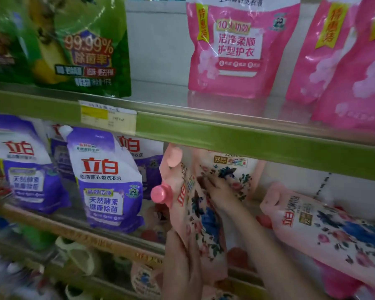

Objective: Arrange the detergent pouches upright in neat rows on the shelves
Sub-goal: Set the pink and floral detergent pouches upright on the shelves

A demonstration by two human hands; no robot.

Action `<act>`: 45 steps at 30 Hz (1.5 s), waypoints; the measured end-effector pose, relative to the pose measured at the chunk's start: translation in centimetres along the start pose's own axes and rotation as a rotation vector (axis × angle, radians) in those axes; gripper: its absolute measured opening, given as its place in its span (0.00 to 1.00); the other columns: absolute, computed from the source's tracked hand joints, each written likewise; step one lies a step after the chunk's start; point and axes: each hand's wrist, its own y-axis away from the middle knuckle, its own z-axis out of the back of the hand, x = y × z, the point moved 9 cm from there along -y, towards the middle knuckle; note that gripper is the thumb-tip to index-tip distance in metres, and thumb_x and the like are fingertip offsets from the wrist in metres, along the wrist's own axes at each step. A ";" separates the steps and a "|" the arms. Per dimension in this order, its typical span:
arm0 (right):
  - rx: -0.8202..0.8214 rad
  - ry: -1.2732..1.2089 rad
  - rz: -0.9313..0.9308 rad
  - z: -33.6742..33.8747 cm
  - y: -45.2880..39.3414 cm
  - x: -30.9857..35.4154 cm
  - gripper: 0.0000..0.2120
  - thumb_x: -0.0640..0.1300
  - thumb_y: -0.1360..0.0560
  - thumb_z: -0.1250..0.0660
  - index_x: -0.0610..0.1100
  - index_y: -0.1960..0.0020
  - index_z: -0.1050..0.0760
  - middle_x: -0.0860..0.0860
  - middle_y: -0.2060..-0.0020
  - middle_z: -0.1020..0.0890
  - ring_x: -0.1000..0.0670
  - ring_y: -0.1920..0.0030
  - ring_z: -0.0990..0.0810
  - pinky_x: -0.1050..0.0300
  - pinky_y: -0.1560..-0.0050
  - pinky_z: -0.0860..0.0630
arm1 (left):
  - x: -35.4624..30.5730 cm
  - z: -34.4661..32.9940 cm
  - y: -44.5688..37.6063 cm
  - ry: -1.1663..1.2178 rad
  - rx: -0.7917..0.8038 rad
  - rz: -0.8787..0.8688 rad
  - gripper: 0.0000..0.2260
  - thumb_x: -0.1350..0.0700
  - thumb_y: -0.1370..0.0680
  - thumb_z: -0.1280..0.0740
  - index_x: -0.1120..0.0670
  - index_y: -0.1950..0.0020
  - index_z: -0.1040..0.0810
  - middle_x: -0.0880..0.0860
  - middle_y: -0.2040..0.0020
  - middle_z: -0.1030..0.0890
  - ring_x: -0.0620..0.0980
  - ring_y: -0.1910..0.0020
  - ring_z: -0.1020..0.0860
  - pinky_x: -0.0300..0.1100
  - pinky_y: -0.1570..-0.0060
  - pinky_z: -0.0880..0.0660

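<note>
A pink floral detergent pouch (204, 224) with a pink screw cap (160, 193) stands tilted at the front of the middle shelf. My left hand (182, 263) grips its lower edge from below. My right hand (219, 189) reaches in from the right, and its fingers hold the pouch's upper part. A second floral pouch (232, 169) stands upright right behind it. A third floral pouch (333, 234) lies leaning on its side to the right.
Purple-and-white pouches (108, 180) stand in rows at the left of the middle shelf. On the upper shelf are a green pouch (85, 50) and pink pouches (236, 50). A green shelf edge (247, 139) with a price label (107, 118) hangs just above my hands. Bottles fill the lower shelf.
</note>
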 end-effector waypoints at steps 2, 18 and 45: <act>0.094 -0.048 -0.014 -1.7 -1.5 0.9 0.17 0.48 0.20 0.43 0.42 0.35 0.28 0.53 0.43 0.23 0.51 0.42 0.25 0.77 0.50 0.30 | 0.3 0.8 0.0 -0.066 -0.013 0.000 0.12 0.50 0.23 0.39 0.33 0.47 0.36 0.34 0.62 0.27 0.19 0.56 0.31 0.13 0.59 0.40; -0.188 -0.303 -0.073 8.4 5.8 -0.5 0.11 0.35 0.24 0.38 0.44 0.62 0.21 0.55 0.72 0.16 0.57 0.70 0.18 0.69 0.73 0.26 | 4.7 2.4 -7.5 0.196 0.276 0.373 0.11 0.59 0.23 0.35 0.57 0.65 0.20 0.53 0.67 0.17 0.54 0.62 0.19 0.47 0.62 0.22; -0.695 -0.391 -0.190 9.9 13.2 -4.5 0.13 0.38 0.23 0.39 0.47 0.64 0.21 0.52 0.67 0.15 0.52 0.61 0.16 0.62 0.63 0.22 | 6.1 -6.0 -8.6 0.445 0.601 0.450 0.11 0.57 0.22 0.40 0.55 0.61 0.21 0.53 0.65 0.15 0.52 0.62 0.16 0.46 0.67 0.21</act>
